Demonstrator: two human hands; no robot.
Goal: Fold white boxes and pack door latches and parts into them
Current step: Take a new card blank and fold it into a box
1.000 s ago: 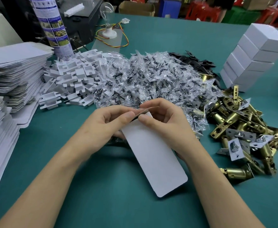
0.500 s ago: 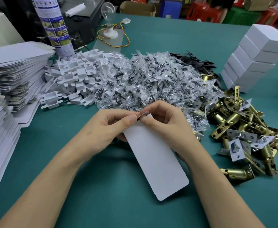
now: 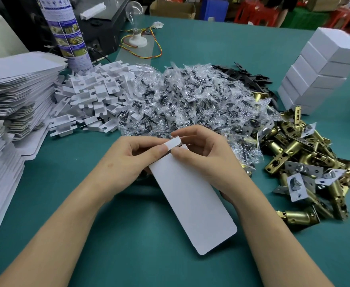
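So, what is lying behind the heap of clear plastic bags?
Black flat parts stick out behind the heap of bags, with green table beyond. How many more lie under the heap is covered.

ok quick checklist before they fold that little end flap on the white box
1. Grip on the white box: left hand and right hand both pinch its far end, ok.
2. Is the end flap free: it sticks up between the fingertips, ok.
3. Box body squared up: hidden under the top panel, cannot tell.
4. Supply of brass latches: piled beside the right hand, ok.
5. Supply of screw bags: heaped just beyond both hands, ok.
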